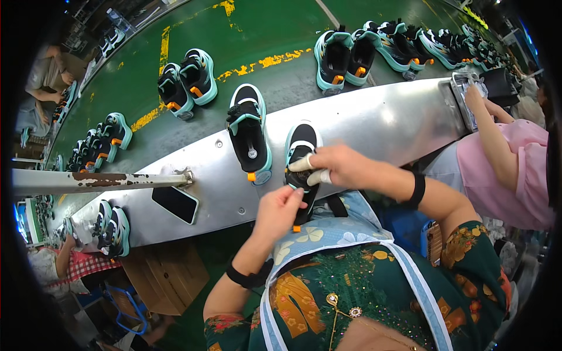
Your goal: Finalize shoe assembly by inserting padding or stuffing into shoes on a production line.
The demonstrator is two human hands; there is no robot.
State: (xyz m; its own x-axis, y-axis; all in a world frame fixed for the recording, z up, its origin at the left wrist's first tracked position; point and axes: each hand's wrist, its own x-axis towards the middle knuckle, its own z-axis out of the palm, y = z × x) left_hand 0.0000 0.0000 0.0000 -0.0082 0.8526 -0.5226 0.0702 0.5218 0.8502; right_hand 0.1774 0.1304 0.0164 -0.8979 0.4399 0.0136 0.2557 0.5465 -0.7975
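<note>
1. The right hand (341, 167), in white rubbery finger covers (302, 163), touches a black, white and mint-green shoe (301, 145).
2. The left hand (280, 212) pinches it.
3. A flat black phone (175, 203) lies on a shiny metal table (386, 117).

On my left, a dark-screened phone (175, 204) lies on the metal ledge (398, 111), near the end of a worn white pole (96, 182). Beyond the ledge, before me, is a green surface (293, 26) with chipped yellow markings (266, 63). Lower left of me: a cardboard box (167, 275), a blue-framed seat (126, 302). Right of me: a co-worker in pink (497, 158).
</note>
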